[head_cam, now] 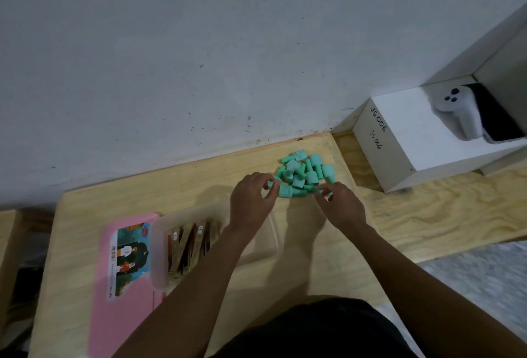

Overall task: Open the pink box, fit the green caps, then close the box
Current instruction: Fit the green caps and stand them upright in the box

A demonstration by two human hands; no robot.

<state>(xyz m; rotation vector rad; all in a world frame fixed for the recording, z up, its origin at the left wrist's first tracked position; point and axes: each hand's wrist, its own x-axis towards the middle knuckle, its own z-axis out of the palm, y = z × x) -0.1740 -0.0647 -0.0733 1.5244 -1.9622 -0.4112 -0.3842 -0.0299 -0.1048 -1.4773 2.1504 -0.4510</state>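
Head view
Table [328,266]: pale wood, set against a grey scuffed wall [171,58].
Caps [303,172]: green, in a loose heap at the far edge of my table, near the wall. Several lie on their sides, jumbled against one another.
My left hand [251,203]: at the left edge of the heap, fingers curled, thumb and forefinger pinched on one cap [274,185]. Grip looks closed on it, though part of the cap is hidden by my fingers.
My right hand [340,205]: at the near right edge of the heap, fingertips bent in on a cap [325,192] of which only green slivers show between them. I judge it grasped.
Box [256,239]: clear tub, open, on the table near me and left of centre, under my left forearm. Its left part holds upright brown sachets [189,246]; the right part is blurred and I cannot tell its contents.
Lid [128,277]: pink, flat on the table, just left of the tub and touching it, printed label [132,255] facing up.
White carton [422,141]: right of the heap, well apart from my hands, marked "JS 006" twice.
Controller [459,112]: white, lying in the carton's recess.
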